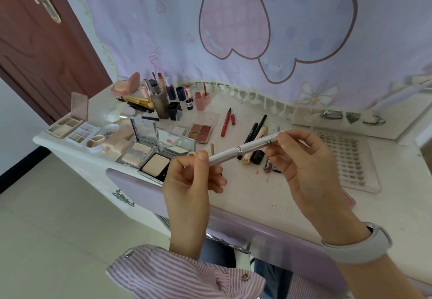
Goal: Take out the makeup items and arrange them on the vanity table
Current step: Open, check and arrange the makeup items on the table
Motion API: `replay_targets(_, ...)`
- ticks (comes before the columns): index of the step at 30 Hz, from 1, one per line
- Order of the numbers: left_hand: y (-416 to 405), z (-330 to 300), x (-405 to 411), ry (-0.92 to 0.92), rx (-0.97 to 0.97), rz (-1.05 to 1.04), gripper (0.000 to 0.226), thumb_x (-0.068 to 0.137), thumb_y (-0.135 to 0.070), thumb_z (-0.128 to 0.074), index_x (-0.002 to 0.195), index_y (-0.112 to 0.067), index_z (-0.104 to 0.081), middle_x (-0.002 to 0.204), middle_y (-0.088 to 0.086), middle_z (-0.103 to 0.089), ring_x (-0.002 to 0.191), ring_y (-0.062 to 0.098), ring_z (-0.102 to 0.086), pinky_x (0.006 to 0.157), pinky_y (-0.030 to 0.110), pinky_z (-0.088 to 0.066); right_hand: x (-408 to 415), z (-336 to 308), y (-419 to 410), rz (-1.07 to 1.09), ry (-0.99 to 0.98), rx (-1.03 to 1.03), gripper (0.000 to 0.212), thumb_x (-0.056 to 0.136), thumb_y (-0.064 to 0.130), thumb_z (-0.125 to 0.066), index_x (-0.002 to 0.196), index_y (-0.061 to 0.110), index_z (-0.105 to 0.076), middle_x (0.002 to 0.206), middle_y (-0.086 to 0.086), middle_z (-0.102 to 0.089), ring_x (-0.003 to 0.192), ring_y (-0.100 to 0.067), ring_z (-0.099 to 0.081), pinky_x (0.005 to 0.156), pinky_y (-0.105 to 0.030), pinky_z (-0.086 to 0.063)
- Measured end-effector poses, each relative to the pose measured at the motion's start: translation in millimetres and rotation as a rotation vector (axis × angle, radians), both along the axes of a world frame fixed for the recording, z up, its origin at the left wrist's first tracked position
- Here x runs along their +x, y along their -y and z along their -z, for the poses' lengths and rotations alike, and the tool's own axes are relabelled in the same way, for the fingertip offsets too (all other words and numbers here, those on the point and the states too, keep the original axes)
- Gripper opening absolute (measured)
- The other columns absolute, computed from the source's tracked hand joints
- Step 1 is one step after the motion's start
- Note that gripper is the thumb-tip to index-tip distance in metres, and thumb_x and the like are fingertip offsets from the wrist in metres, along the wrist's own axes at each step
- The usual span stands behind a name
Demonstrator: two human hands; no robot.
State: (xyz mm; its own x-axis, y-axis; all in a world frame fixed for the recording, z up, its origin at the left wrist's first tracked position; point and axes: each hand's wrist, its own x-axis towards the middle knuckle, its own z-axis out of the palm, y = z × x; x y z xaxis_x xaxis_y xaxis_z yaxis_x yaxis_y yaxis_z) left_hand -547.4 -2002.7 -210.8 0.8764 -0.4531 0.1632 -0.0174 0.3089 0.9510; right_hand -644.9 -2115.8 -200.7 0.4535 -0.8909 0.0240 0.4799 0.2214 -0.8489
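A slim white makeup pen (243, 149) with a silver ring is held above the white vanity table (268, 196). My left hand (194, 177) pinches its lower end and my right hand (304, 165) grips its upper end. On the table lie open powder compacts (149, 156), a four-pan eyeshadow palette (201, 133), a red pencil (226, 122), black pencils (254, 128) and more tubes partly hidden behind the pen.
At the back left stand bottles, lip glosses (202, 99), brushes (138, 101) and a pink compact (124, 86). Pale palettes (70, 125) sit at the left edge. A clear false-lash tray (348, 161) lies on the right. A purple drawer front (292, 240) juts toward me. A curtain hangs behind.
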Motion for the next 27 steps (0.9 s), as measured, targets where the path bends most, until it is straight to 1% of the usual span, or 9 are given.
replay_targets(2,-1,-3,7,-0.016,0.04,0.112,0.013,0.089,-0.02,-0.053,0.084,-0.008,-0.053,0.067,0.014,-0.066,0.053,0.018,-0.061,0.048,0.022,-0.048,-1,-1,4,-0.071,-0.02,-0.04,0.021,0.09,-0.002,-0.05,0.098,0.014,-0.059,0.075,-0.005,-0.071,0.064,-0.017,-0.066,0.06,-0.022,-0.054)
replay_targets(4,-5,-6,16,0.146,0.156,0.225,0.004,0.085,-0.017,-0.058,0.085,-0.013,-0.059,0.07,0.013,-0.065,0.055,0.013,-0.059,0.049,0.02,-0.048,-5,-4,9,-0.14,-0.125,-0.189,0.028,0.09,-0.002,-0.049,0.102,0.018,-0.063,0.081,-0.003,-0.07,0.069,-0.017,-0.066,0.064,-0.024,-0.054)
replay_targets(7,-10,-17,29,0.525,0.38,0.33,0.001,0.08,-0.027,-0.063,0.079,-0.026,-0.062,0.058,-0.006,-0.059,0.051,0.0,-0.053,0.05,0.011,-0.041,-10,-14,19,-0.24,-0.507,-0.739,0.025,0.087,0.006,-0.058,0.099,0.026,-0.067,0.079,0.007,-0.067,0.063,-0.009,-0.06,0.06,-0.019,-0.049)
replay_targets(9,-10,-28,38,0.814,0.5,0.324,0.016,0.08,-0.042,-0.051,0.08,-0.027,-0.058,0.051,-0.016,-0.055,0.051,-0.002,-0.053,0.049,0.006,-0.036,-7,-22,25,-0.301,-0.717,-1.062,0.022,0.088,0.015,-0.059,0.105,0.026,-0.067,0.078,0.011,-0.063,0.067,-0.002,-0.056,0.061,-0.01,-0.041)
replay_targets(13,-7,-55,62,1.087,0.661,0.253,0.035,0.08,-0.056,-0.029,0.077,-0.03,-0.052,0.049,-0.014,-0.046,0.048,0.002,-0.049,0.048,0.015,-0.034,4,-38,34,-0.282,-0.884,-1.435,0.025,0.094,0.02,-0.047,0.113,0.02,-0.063,0.08,0.013,-0.048,0.073,-0.002,-0.044,0.067,-0.016,-0.035)
replay_targets(17,-2,-73,91,0.956,0.66,0.397,0.023,0.079,-0.049,-0.041,0.066,-0.035,-0.052,0.056,-0.011,-0.051,0.054,-0.001,-0.048,0.052,0.012,-0.035,12,-60,51,-0.169,-0.946,-1.584,0.022,0.095,0.023,-0.046,0.108,0.021,-0.063,0.086,0.007,-0.054,0.084,-0.015,-0.048,0.078,-0.033,-0.038)
replay_targets(23,2,-92,131,0.797,0.705,0.579,0.02,0.074,-0.047,-0.052,0.07,-0.031,-0.062,0.06,-0.014,-0.06,0.059,0.0,-0.054,0.061,0.022,-0.046,26,-84,75,-0.084,-1.028,-1.697,0.022,0.095,0.024,-0.044,0.106,0.019,-0.063,0.089,0.006,-0.054,0.087,-0.016,-0.046,0.079,-0.031,-0.035)
replay_targets(25,-1,-98,150,0.8,0.699,0.568,0.021,0.077,-0.044,-0.051,0.066,-0.031,-0.063,0.061,-0.013,-0.06,0.061,0.001,-0.055,0.065,0.023,-0.045,27,-91,90,-0.047,-1.048,-1.631,0.022,0.094,0.021,-0.046,0.106,0.016,-0.063,0.087,0.008,-0.051,0.085,-0.015,-0.046,0.079,-0.028,-0.034)
replay_targets(27,-2,-100,171,0.695,0.612,0.529,0.028,0.082,-0.04,-0.049,0.065,-0.027,-0.068,0.063,-0.007,-0.062,0.069,0.007,-0.059,0.075,0.032,-0.045,31,-97,100,-0.054,-0.938,-1.416,0.018,0.091,0.018,-0.052,0.103,0.016,-0.066,0.085,0.006,-0.056,0.08,-0.011,-0.051,0.076,-0.023,-0.037)
